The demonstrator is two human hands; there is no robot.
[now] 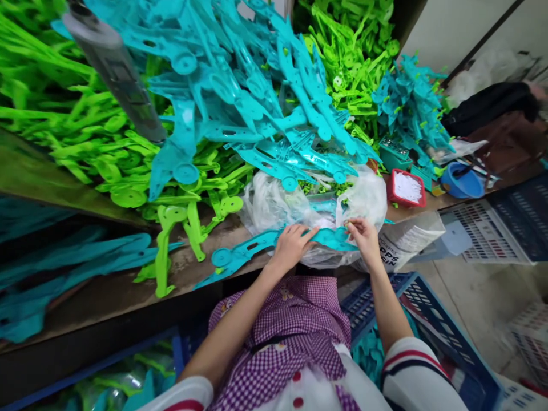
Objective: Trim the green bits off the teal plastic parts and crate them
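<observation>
A long teal plastic part (252, 249) lies across the front edge of the workbench (107, 291). My left hand (292, 245) presses down on its middle, fingers curled over it. My right hand (363, 236) pinches at the part's right end, fingertips together on something too small to make out. Just behind both hands sits a clear plastic bag (274, 205) holding small green and white pieces.
Heaps of teal parts (240, 85) and green parts (98, 148) cover the bench behind. A red tray of white pieces (406, 188) and a blue bowl (462, 181) stand at the right. Blue crates (432, 325) sit on the floor beside my legs. A grey tool (115, 68) hangs overhead at left.
</observation>
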